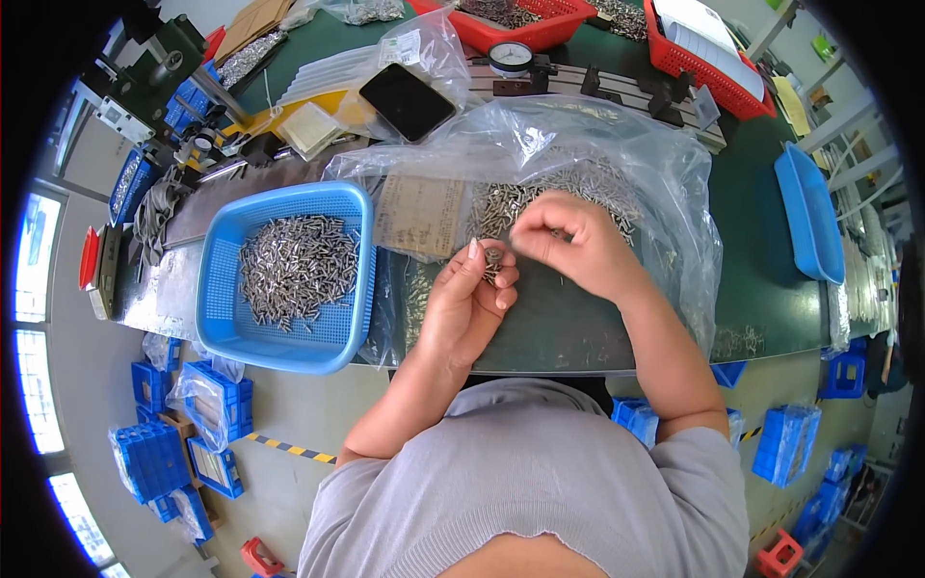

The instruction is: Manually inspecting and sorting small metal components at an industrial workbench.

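Note:
Several small metal pins (493,266) are gathered in my left hand (466,301), its fingers curled around them above the front of the table. Close by on the right, my right hand (575,245) has thumb and fingertips pinched together; whatever they may hold is too small to make out. Behind both hands a heap of the same kind of metal pins (597,188) lies on and partly under a clear plastic bag (674,183). To the left, a blue plastic basket (360,279) holds a large pile of short metal pins (297,267).
A cardboard piece (420,214) lies under the plastic. Farther back are a black phone (408,102), a dial gauge (511,59) on a metal rail, and red baskets (713,72). A blue tray (807,214) stands at the right edge. Blue crates (214,403) sit on the floor.

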Action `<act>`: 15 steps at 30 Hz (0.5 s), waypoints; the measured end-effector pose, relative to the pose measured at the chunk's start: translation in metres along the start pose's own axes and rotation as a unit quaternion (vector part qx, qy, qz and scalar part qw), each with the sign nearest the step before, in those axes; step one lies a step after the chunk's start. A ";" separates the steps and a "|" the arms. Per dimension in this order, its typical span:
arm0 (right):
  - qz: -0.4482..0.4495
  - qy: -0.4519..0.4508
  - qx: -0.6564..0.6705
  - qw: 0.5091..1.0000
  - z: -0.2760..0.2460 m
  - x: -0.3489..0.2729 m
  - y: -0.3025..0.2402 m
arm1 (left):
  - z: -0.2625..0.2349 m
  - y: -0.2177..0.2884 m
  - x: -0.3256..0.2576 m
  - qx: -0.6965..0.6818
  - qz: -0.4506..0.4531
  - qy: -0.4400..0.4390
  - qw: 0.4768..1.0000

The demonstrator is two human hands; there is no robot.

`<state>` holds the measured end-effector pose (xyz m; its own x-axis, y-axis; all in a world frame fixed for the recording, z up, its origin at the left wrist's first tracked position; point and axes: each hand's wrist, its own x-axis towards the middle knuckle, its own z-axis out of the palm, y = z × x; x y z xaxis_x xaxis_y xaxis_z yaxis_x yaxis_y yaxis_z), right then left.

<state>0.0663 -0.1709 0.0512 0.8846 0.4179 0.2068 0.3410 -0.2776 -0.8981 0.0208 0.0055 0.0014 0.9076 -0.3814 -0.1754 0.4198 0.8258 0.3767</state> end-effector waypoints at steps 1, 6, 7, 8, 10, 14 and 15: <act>0.018 0.056 -0.049 0.997 0.000 0.002 0.004 | 0.003 0.000 0.000 0.007 0.001 -0.004 1.000; -0.090 0.068 -0.305 0.946 0.001 0.003 0.025 | 0.002 0.001 0.000 0.012 0.003 -0.014 1.000; -0.100 0.060 -0.322 0.939 0.004 0.004 0.026 | 0.002 0.001 0.000 0.011 0.003 -0.014 1.000; -0.109 0.052 -0.339 0.933 0.006 0.003 0.027 | 0.002 0.001 0.000 0.009 0.002 -0.014 1.000; -0.085 0.014 -0.335 0.938 0.003 0.002 0.021 | 0.002 0.001 0.000 0.008 0.003 -0.015 1.000; -0.067 -0.047 -0.316 0.945 -0.004 -0.002 0.018 | 0.000 0.001 0.000 0.003 0.000 -0.023 1.000; -0.066 -0.048 -0.315 0.946 -0.005 -0.003 0.018 | 0.000 0.001 0.001 0.004 -0.001 -0.022 1.000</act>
<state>0.0717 -0.1811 0.0362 0.7992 0.5522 0.2376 0.5941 -0.6653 -0.4521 0.0219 0.0062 0.0016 0.9061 -0.4004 -0.1368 0.4212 0.8221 0.3830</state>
